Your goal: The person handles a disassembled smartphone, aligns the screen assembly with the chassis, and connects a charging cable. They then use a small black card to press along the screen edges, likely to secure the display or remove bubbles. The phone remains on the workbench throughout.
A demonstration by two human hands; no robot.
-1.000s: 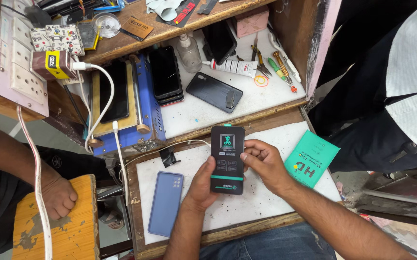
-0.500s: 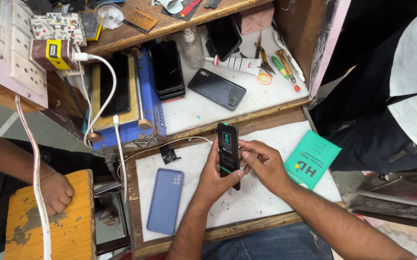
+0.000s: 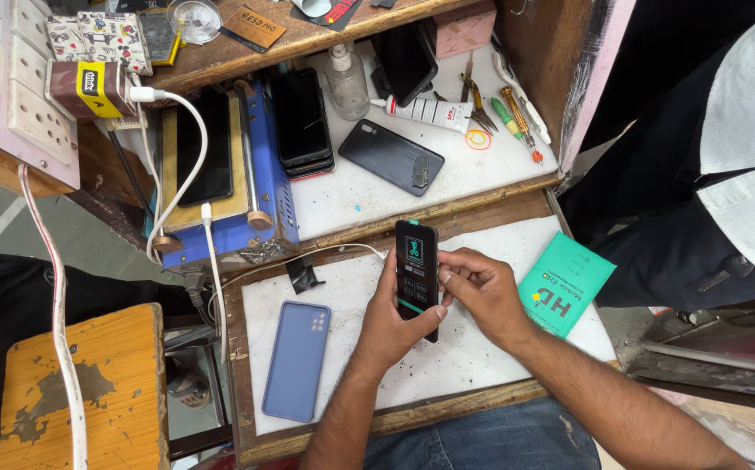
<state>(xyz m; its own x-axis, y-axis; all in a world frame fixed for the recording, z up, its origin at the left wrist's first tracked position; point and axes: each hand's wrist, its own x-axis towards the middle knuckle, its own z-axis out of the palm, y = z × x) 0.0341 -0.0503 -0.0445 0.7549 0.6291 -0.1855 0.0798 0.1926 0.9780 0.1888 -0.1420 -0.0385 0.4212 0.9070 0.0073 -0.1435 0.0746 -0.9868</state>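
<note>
Black phone [image 3: 417,271] upright over white tabletop [image 3: 482,357], screen toward me. My left hand [image 3: 395,326] clamped on its lower left edge; my right hand [image 3: 480,292] pinching its right edge. Blue phone case [image 3: 297,360] lying left, apart. Green packet [image 3: 566,284] just right of right hand.

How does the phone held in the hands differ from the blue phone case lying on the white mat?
The held phone is black with a green-marked film on its face; the blue phone case is plain blue. The held phone is gripped by the left hand and touched by the right hand, raised on edge; the blue phone case lies flat, untouched. Both are slim rectangles over the white mat.
</note>
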